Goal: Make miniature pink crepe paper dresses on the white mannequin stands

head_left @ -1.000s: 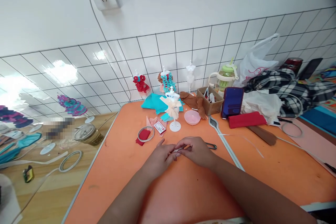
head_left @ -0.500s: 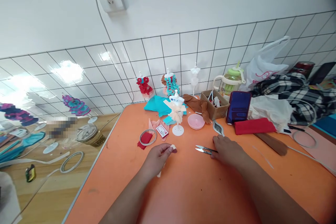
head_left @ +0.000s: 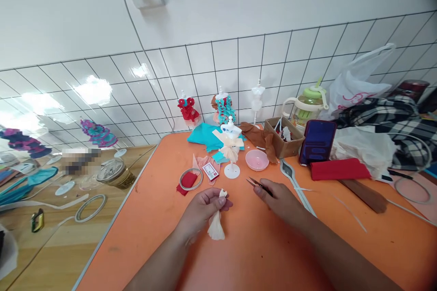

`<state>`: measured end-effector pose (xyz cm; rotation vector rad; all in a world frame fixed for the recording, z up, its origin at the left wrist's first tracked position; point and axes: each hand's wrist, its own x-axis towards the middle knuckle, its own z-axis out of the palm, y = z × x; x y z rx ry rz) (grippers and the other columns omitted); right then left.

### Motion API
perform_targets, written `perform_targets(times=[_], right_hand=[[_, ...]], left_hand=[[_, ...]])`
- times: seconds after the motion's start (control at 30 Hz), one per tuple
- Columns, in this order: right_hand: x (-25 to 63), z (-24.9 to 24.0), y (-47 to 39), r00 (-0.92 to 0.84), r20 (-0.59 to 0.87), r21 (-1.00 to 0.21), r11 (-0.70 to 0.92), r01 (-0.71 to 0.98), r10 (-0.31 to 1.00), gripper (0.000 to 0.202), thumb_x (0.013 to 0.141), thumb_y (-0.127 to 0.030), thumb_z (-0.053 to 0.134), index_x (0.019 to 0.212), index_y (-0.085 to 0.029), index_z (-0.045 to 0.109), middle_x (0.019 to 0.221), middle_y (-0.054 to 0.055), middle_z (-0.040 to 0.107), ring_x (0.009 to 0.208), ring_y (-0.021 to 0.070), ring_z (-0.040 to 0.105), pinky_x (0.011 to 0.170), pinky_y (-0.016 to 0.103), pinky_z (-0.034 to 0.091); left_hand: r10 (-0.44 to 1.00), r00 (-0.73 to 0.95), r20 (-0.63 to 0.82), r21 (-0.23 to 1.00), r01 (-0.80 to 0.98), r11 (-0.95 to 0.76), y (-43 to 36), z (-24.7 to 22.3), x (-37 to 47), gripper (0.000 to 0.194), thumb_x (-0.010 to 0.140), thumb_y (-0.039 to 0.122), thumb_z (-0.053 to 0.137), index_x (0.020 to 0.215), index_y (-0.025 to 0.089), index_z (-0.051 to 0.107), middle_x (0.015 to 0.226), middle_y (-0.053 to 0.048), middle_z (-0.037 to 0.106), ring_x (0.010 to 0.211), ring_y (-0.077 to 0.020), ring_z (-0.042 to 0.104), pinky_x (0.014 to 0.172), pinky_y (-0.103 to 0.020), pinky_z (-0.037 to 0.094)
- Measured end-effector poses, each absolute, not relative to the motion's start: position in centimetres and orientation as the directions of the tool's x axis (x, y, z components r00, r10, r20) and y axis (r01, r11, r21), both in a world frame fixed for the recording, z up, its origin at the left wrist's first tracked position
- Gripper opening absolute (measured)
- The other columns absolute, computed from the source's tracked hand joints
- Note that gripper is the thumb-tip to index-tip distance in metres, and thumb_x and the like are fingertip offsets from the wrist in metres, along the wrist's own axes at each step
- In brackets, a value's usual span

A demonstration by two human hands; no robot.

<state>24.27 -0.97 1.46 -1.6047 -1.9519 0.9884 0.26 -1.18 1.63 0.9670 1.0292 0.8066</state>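
Observation:
Between thumb and fingers, my left hand (head_left: 209,207) pinches a gathered piece of cream fabric (head_left: 216,228), whose lower end fans out below the hand. My right hand (head_left: 280,195) is closed around small thread snips (head_left: 258,185), their blades pointing left toward the fabric but apart from it. Just beyond both hands stands a small white mannequin (head_left: 231,129) with cream fabric wrapped about its waist. A pink dish (head_left: 257,160) sits to its right. On its left lie a small labelled box (head_left: 210,172) and a metal ring (head_left: 191,178) over red cloth.
Dressed mini mannequins (head_left: 225,108) stand by the tiled wall with a bare one (head_left: 257,100). At right are a cardboard box (head_left: 287,147), a phone (head_left: 317,142), folded red cloth (head_left: 339,169) and a bottle (head_left: 307,105). Silver tweezers (head_left: 298,186) lie beside my right hand.
The snips have been lifted off the table and brought left, closer to my left hand. The cream fabric now hangs more visibly below my left hand. The view has shifted slightly.

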Motion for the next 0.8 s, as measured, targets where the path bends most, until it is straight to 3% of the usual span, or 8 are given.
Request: perform_targets(times=[0.13,0.2,0.3,0.4,0.5,0.63,0.8], right_hand=[[22.7,0.8,-1.8,-0.349,-0.09,-0.908,0.068,0.414,0.933,0.029,0.093,-0.04,0.032,0.11,-0.023,0.049,0.079,0.001,0.067,0.071,0.016,0.061,0.064,0.027,0.041],[22.0,0.1,-1.9,-0.33,-0.066,-0.944,0.048,0.326,0.942,0.028,0.091,-0.037,0.037,0.11,-0.023,0.052,0.085,0.003,0.068,0.071,0.0147,0.06,0.065,0.027,0.042],[21.3,-0.6,-1.5,-0.256,-0.155,-0.985,-0.129,0.117,0.954,0.025,0.086,-0.04,0.045,0.094,-0.019,0.056,0.078,0.002,0.064,0.048,0.0083,0.044,0.048,0.023,0.034],[20.8,-0.6,-1.4,-0.347,-0.293,-0.935,-0.343,-0.092,0.891,0.042,0.083,-0.055,0.047,0.099,-0.017,0.055,0.073,0.001,0.058,0.04,0.004,0.022,0.039,0.02,0.018],[20.2,-0.4,-2.0,-0.403,-0.28,-0.93,-0.35,-0.11,0.871,0.053,0.074,-0.061,0.059,0.103,-0.016,0.056,0.08,0.001,0.056,0.043,0.0029,0.026,0.039,0.019,0.019],[19.4,0.1,-2.7,-0.319,-0.23,-0.964,-0.26,-0.057,0.92,0.049,0.067,-0.052,0.071,0.099,-0.017,0.06,0.075,-0.002,0.053,0.047,0.0046,0.033,0.041,0.02,0.026],[19.3,0.7,-2.6,-0.225,-0.224,-0.973,-0.232,-0.008,0.948,0.035,0.066,-0.045,0.073,0.084,-0.016,0.063,0.071,-0.002,0.054,0.049,0.0053,0.036,0.042,0.02,0.028]], left_hand=[[0.897,0.327,-0.297,0.948,-0.013,0.319,-1.4,1.8,0.5,0.033,0.078,0.041,0.067,0.099,0.016,0.068,0.071,0.0,0.059,0.066,-0.0104,0.049,0.064,-0.022,0.038],[0.896,0.34,-0.286,0.958,0.08,0.275,-1.6,2.0,0.6,0.038,0.082,0.044,0.061,0.11,0.019,0.066,0.077,0.0,0.058,0.069,-0.0109,0.047,0.065,-0.022,0.037],[0.903,0.356,-0.24,0.967,0.171,0.19,-1.9,2.0,0.8,0.044,0.088,0.048,0.048,0.122,0.023,0.061,0.087,-0.002,0.06,0.074,-0.0125,0.047,0.072,-0.026,0.04],[0.922,0.335,-0.196,0.968,0.214,0.128,-2.0,1.8,1.2,0.047,0.088,0.045,0.049,0.13,0.022,0.054,0.089,-0.003,0.062,0.084,-0.0154,0.052,0.082,-0.03,0.041],[0.929,0.33,-0.169,0.976,0.186,0.111,-2.1,1.4,1.8,0.058,0.085,0.04,0.054,0.138,0.019,0.042,0.089,-0.004,0.063,0.088,-0.0175,0.056,0.084,-0.031,0.043],[0.945,0.322,-0.063,0.964,0.263,-0.026,-2.6,1.3,2.4,0.064,0.088,0.036,0.051,0.145,0.022,0.026,0.086,-0.002,0.065,0.083,-0.0165,0.06,0.08,-0.031,0.046],[0.911,0.381,0.155,0.769,0.532,-0.354,-3.3,1.0,2.4,0.056,0.093,0.027,0.042,0.145,0.03,0.023,0.095,-0.002,0.068,0.087,-0.0169,0.06,0.082,-0.031,0.045]])
